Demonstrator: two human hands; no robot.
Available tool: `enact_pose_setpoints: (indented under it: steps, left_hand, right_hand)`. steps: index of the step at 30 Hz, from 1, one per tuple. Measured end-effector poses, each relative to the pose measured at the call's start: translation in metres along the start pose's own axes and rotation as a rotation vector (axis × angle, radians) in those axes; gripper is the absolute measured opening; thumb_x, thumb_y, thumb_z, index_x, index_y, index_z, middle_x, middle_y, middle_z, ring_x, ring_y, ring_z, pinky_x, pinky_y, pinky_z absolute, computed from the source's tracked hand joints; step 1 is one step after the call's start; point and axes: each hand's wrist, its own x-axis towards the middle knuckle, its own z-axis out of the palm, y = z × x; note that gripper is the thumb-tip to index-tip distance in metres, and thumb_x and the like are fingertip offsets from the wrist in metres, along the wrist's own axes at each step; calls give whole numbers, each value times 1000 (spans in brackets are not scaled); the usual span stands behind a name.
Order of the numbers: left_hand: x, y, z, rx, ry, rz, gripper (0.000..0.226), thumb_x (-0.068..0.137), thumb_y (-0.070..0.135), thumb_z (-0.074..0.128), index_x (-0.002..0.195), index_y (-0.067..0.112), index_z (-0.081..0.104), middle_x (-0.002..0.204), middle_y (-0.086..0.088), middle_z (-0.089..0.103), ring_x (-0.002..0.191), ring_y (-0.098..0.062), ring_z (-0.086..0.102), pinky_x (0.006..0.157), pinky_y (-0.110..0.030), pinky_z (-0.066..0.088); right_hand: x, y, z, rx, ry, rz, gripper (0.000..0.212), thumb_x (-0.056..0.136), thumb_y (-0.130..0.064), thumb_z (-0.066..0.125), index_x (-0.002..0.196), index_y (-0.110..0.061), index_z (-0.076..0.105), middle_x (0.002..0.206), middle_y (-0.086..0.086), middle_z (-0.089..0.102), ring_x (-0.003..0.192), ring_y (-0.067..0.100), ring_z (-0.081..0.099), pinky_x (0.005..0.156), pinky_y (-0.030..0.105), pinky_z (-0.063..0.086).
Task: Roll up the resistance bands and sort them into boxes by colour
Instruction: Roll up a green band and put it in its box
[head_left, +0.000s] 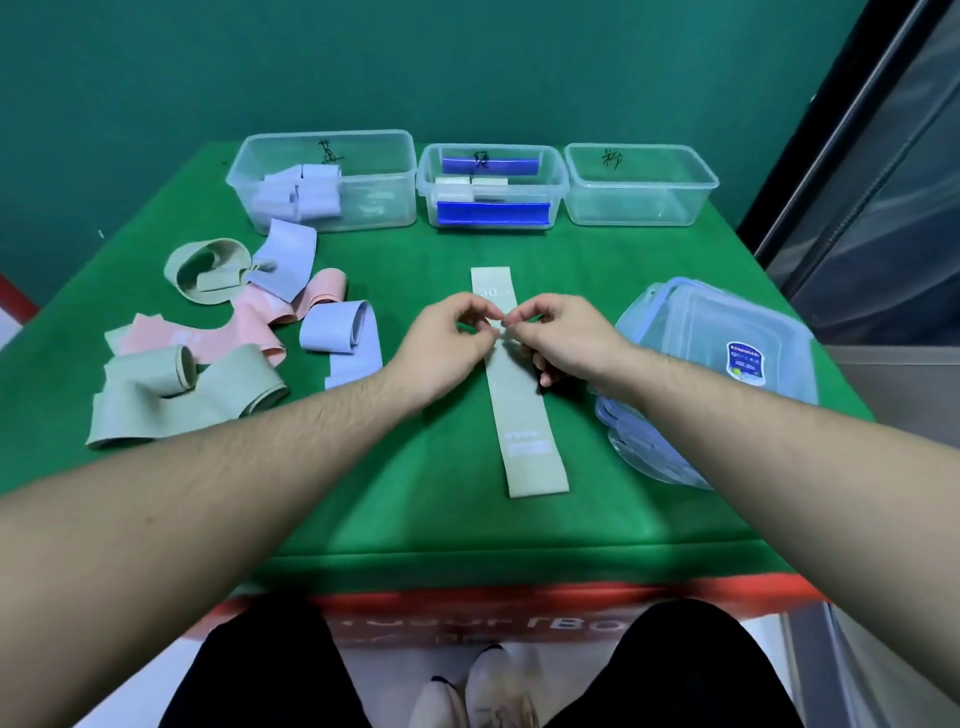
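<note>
Nearest me: green band (522, 415) lies flat and lengthwise on the table (415, 493), I judge for rolling.
Grip: my left hand (441, 343) and right hand (563, 338) pinch it mid-length, fingers curled.
Left side: loose bands (208, 353) await sorting.
Far edge: three boxes; middle box (491, 184) holds green rolls, so I'd drop it there.

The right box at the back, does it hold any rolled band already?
No, the right box shows only clear plastic, with no band inside.
</note>
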Motion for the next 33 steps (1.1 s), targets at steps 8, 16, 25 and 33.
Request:
enact_pose_setpoints:
  steps: [8, 16, 25, 33]
  left_hand:
    - [-91, -8, -2, 165, -191, 213, 15, 81, 15, 76, 91, 21, 66, 90, 10, 61, 79, -8, 57, 78, -21, 46]
    - [-126, -9, 4, 410, -215, 395, 29, 82, 43, 70, 104, 24, 69, 104, 11, 60, 100, -12, 57, 96, -36, 46]
    - [-132, -8, 6, 423, -105, 435, 11, 87, 29, 72, 93, 20, 77, 96, 7, 67, 91, -12, 60, 88, -28, 45]
    - [-133, -8, 7, 230, -48, 303, 8, 88, 20, 72, 95, 20, 75, 88, 9, 70, 84, -7, 61, 79, -18, 46]
  right_hand:
    - [-72, 24, 1, -170, -36, -255, 16, 90, -13, 65, 86, -29, 66, 60, -12, 57, 51, 10, 51, 52, 25, 43]
    - [-122, 65, -6, -436, -78, -507, 26, 83, -23, 77, 108, -23, 70, 99, -12, 60, 91, -3, 56, 84, 11, 41]
    - [-124, 67, -2, -453, -43, -518, 10, 87, -29, 74, 95, -23, 77, 95, -12, 60, 90, 2, 58, 87, 21, 44]
    - [-121, 67, 4, -186, 9, -395, 9, 86, -24, 76, 93, -29, 75, 88, -7, 70, 80, 5, 61, 78, 23, 47]
